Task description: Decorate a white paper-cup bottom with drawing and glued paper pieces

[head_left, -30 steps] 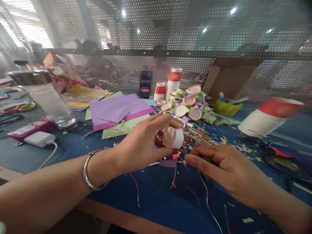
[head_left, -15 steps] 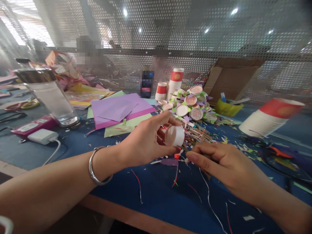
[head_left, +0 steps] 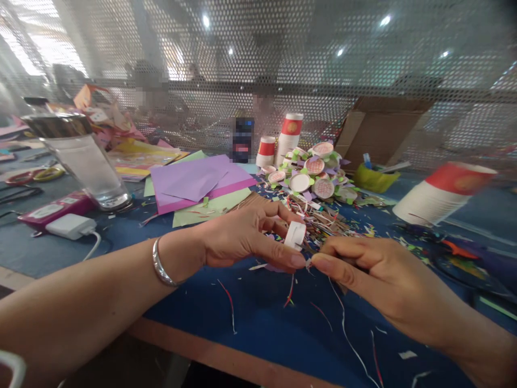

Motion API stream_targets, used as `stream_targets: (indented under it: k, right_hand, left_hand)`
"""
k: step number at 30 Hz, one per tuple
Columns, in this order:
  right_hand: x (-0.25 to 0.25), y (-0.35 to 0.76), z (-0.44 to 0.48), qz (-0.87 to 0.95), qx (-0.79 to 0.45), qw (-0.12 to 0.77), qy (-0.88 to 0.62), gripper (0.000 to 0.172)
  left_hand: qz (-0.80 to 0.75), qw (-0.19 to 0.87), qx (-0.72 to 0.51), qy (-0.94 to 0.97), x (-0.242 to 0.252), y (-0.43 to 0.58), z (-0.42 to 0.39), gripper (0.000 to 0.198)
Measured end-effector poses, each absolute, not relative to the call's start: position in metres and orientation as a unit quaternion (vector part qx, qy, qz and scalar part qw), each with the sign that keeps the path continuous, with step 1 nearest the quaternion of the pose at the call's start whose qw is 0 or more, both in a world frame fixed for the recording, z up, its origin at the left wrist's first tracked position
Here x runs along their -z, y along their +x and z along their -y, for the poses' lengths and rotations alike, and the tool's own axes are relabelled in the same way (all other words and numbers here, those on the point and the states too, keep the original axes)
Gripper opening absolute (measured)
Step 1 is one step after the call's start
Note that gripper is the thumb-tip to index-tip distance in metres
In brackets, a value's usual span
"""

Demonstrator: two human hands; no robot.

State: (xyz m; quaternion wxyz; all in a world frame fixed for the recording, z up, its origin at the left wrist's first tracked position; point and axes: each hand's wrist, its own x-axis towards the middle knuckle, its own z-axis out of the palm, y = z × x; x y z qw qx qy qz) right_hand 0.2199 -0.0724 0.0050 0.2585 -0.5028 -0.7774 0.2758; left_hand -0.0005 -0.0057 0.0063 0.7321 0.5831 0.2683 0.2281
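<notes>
White paper, curved into a short round-sided cup piece (head_left: 297,235), is gripped by the left hand (head_left: 246,237), whose fingers and thumb cover much of its outline. The right hand (head_left: 363,275) is closed in a pinch around a thin dark object (head_left: 309,249), mostly hidden by the fingers and too small to make out. The cup piece lies between the two hands, near the right fingertips and in front of the heap of flat, round cup bases (head_left: 315,170).

Behind that heap, shapes past the perforated metal screen (head_left: 226,32) are blurred, and a dark container (head_left: 242,141) to its left is pixelated. Also left of it lie smooth purple sheets (head_left: 189,180) and, farther out, a clear glass bottle (head_left: 89,167); to its right leans a ribbed stack of red-and-white paper cups (head_left: 432,199). Forearms are cut off by the frame.
</notes>
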Motion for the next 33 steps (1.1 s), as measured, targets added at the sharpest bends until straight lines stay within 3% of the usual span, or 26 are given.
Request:
stream_targets:
  k: [5,13,25,33]
  right_hand:
    - [-0.007,0.222,0.072,0.775,-0.309,0.259,-0.486,0.055]
    - [0.003,0.226,0.064,0.763,-0.325,0.266,-0.492,0.053]
    - [0.004,0.225,0.065,0.783,-0.261,0.263,-0.5,0.052]
    - [0.004,0.224,0.067,0.783,-0.25,0.274,-0.499,0.053]
  left_hand:
    - [-0.219,0.75,-0.212,0.587,-0.006,-0.001,0.005,0.046]
    - [-0.238,0.62,-0.308,0.681,-0.001,-0.001,0.004,0.05]
    - [-0.249,0.542,-0.312,0.739,0.001,-0.002,0.0,0.052]
    - [-0.268,0.416,-0.329,0.804,-0.005,-0.004,0.005,0.047]
